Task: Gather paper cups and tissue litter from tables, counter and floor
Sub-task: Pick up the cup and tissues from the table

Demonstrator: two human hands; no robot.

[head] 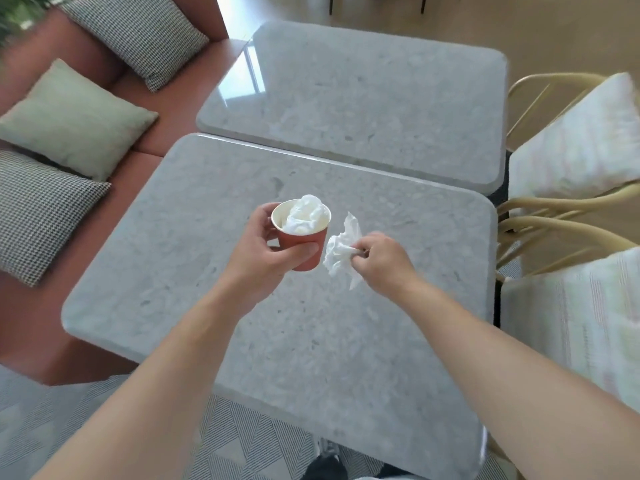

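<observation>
Two grey stone tables stand edge to edge in front of me, the near table (242, 341) under my arms and the far table (363, 98) beyond it. A red bench (173, 133) with cushions runs along their left edges, and cane chairs (554, 216) sit along the right.

Above the middle of the near table, my left hand (266, 251) holds a red paper cup (302, 244), fingers and thumb curled round its wall, the cup lifted off the stone and tipped a little toward me. A wad of tissue (306, 213) already fills it up to the rim.

Just to the right of the cup, my right hand (377, 261) pinches a second crumpled tissue (341, 251) between thumb and fingertips, the loose paper fanning out toward the cup but not yet over its mouth.

As I judge it, the step is stuffing this tissue into the cup. I'd keep the cup steady and upright, bring the tissue over the opening, and press it down firmly so it packs against the wad inside instead of springing out. I shouldn't squeeze the cup so hard that it buckles.
</observation>
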